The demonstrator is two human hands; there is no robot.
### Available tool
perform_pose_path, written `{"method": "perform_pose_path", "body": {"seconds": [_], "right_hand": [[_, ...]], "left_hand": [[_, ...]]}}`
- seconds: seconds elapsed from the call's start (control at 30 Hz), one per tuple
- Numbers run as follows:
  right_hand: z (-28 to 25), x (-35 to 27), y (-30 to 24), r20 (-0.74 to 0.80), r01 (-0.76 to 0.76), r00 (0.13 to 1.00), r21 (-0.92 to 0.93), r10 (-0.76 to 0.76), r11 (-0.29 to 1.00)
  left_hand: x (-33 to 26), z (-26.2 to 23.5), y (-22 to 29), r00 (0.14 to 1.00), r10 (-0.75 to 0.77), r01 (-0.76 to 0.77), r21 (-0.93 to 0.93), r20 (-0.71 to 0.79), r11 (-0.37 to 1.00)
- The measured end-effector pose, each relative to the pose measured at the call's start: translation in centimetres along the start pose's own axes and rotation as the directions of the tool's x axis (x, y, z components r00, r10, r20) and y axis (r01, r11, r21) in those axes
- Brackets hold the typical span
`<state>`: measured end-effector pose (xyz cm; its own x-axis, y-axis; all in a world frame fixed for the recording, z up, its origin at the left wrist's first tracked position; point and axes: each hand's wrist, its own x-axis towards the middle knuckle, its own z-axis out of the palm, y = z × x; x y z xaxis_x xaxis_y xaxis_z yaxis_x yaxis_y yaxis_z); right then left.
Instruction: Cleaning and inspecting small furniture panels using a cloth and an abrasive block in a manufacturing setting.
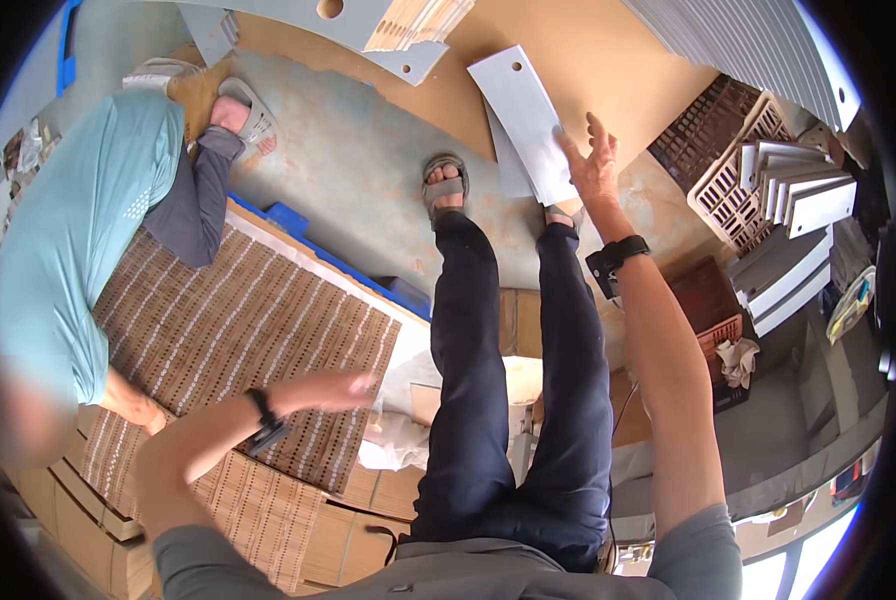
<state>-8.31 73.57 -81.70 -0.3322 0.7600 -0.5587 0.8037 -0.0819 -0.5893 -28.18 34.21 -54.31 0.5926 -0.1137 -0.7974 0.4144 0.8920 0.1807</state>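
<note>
My right hand (590, 160) reaches forward past my knees and grips the near end of a long white flat panel (526, 112) with a hole near its far end; a second white panel lies under it on the floor. My left hand (340, 388) is blurred, fingers apart, hovering over stacks of brown patterned cardboard sheets (228, 330) at my left, holding nothing. Both wrists wear black bands. My legs in dark trousers and sandals stretch out between the hands.
Another person in a teal shirt (68, 240) bends over the cardboard stacks at left. Brown plastic crates (713, 130) and stacked white panels (798, 195) stand at right. More white panels (748, 40) lie at top right, a blue pallet edge (298, 225) by the stacks.
</note>
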Motion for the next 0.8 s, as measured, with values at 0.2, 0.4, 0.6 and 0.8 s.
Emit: {"method": "perform_pose_path", "body": {"seconds": [0.2, 0.4, 0.6, 0.8], "right_hand": [[-7.5, -4.5, 2.9, 0.103, 0.124, 0.988, -0.046, -0.118, 0.991], [-16.4, -13.2, 8.2, 0.183, 0.042, 0.983, -0.172, -0.010, 0.984], [-24.7, -30.3, 12.9, 0.385, -0.294, 0.880, -0.018, 0.278, 0.956], [-33.5, -45.5, 9.9, 0.427, -0.751, 0.634, 0.140, 0.645, 0.645]], "left_hand": [[-24.2, -0.7, -2.8, 0.763, -0.490, 0.619, -0.260, 0.422, 0.741], [-30.9, -5.1, 1.1, 0.812, -0.477, 0.584, -0.437, 0.337, 0.684], [-28.5, 6.8, 3.6, 0.801, -0.156, 0.426, -0.367, 0.578, 0.827], [-34.4, 28.0, 2.3, 0.704, -0.148, 0.515, -0.356, 0.695, 0.780]]}}
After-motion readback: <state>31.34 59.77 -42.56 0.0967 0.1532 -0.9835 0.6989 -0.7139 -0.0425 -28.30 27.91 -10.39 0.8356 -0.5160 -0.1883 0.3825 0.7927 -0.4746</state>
